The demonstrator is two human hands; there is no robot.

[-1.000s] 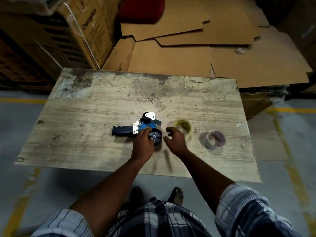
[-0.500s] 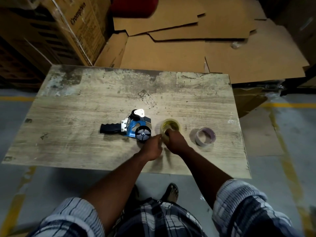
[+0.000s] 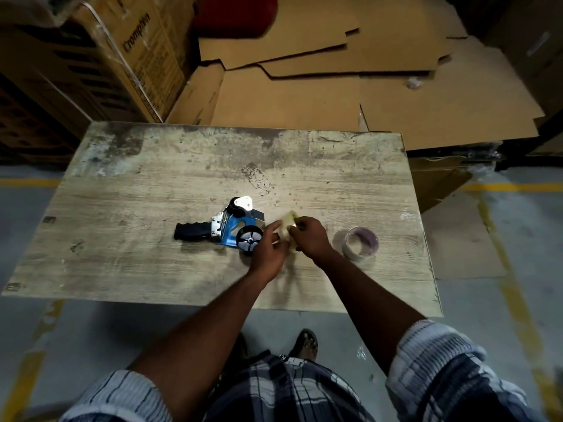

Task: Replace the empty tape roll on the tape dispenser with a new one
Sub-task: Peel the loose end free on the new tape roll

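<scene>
**Head view: both my hands on the new roll, just right of the dispenser**

Head view looks down on the worn wooden bench [image 3: 146, 190] in front of me. My left hand [image 3: 269, 249] and my right hand [image 3: 312, 239] meet over the yellowish new tape roll [image 3: 285, 227]. The left hand's fingers curl against its left side, and the right hand's fingers pinch its upper right edge. Both hands have hold of it. The roll is tilted and blurred, so I cannot tell whether its lower edge touches the bench.

The tape dispenser [image 3: 227, 228] lies on its side just left of my left hand, with its black handle [image 3: 190, 231] pointing left. Its round black hub [image 3: 250, 239] is bare and faces up, right beside my left knuckles. The metal plate and roller are at its far end.

The empty tape roll [image 3: 361, 242], a thin pale ring with a purplish inside, lies flat on the bench to the right of my right hand, apart from it.

Beyond the bench, flattened cardboard sheets [image 3: 304, 99] lie stacked, with a printed carton [image 3: 137, 53] at the far left. My sandalled foot [image 3: 306, 344] shows on the grey floor below the bench edge.
</scene>
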